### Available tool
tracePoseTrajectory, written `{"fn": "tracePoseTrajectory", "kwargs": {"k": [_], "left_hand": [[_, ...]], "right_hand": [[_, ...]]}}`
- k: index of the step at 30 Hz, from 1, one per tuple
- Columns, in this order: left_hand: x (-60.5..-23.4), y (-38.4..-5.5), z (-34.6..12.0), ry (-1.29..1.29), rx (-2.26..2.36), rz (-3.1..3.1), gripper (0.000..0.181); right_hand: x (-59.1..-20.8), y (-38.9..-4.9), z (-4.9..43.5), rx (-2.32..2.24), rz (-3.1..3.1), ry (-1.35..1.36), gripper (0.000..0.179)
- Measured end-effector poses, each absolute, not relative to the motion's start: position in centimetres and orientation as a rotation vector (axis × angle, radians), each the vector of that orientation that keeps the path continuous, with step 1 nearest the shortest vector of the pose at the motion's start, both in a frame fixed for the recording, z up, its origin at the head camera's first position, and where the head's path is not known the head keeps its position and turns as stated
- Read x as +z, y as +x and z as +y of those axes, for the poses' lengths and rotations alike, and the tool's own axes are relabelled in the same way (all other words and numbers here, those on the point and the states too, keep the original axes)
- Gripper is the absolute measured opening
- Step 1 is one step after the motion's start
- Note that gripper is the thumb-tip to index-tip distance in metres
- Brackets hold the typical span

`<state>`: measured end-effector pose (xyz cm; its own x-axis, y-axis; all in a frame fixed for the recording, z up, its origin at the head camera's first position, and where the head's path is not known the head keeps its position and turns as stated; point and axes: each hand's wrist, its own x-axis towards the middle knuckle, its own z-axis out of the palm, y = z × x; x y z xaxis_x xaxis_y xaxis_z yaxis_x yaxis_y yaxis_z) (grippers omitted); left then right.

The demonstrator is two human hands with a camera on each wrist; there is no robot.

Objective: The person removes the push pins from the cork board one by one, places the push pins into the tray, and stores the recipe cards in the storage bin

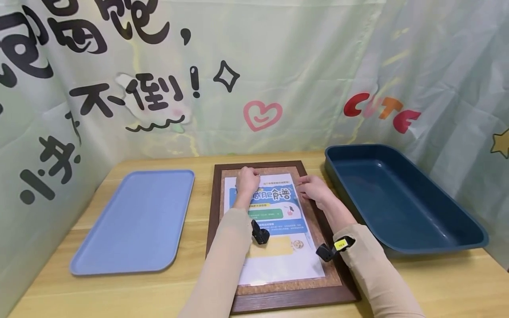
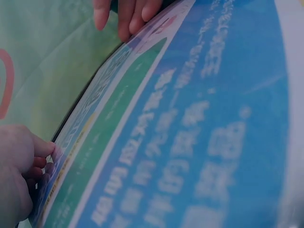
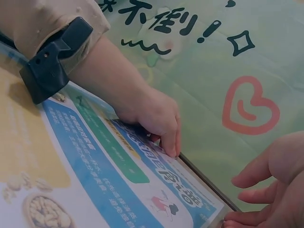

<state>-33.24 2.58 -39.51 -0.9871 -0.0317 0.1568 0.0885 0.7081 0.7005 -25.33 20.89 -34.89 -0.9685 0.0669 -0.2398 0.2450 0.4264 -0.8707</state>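
A printed poster point(image 1: 274, 265) with blue, green and yellow blocks lies on a corkboard point(image 1: 332, 274) in a dark brown wooden frame point(image 1: 294, 298). Its surface looks glossy. At the poster's top edge, left of centre, my left hand point(image 1: 247, 183) has its fingers curled, with thumb and fingertip together on the sheet in the left wrist view. My right hand point(image 1: 315, 190) is by the top right corner; its fingers point(image 3: 251, 195) are loosely extended, the lowest ones right at the sheet's corner. The left hand and forearm hide part of the poster's heading.
A flat light-blue tray point(image 1: 135, 221) lies on the wooden table point(image 1: 191, 291) to the left. On the right stands a deep dark-blue tub point(image 1: 397, 194), close beside the board and my right forearm. A printed cloth curtain point(image 1: 302, 75) hangs behind the table.
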Motion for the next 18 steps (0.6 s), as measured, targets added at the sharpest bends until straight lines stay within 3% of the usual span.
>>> {"fn": "tracePoseTrajectory", "kwargs": {"k": [10,18], "left_hand": [[-39.2,-33.3,2.8,-0.011,-1.096,-2.758,0.015],[-39.5,-33.2,3.1,0.045,-1.098,-2.751,0.014]], "right_hand": [[-35.0,-25.7,21.0,-1.615,2.462,0.273,0.053],[-36.6,-25.9,20.3,-1.258,2.784,0.175,0.055]]}}
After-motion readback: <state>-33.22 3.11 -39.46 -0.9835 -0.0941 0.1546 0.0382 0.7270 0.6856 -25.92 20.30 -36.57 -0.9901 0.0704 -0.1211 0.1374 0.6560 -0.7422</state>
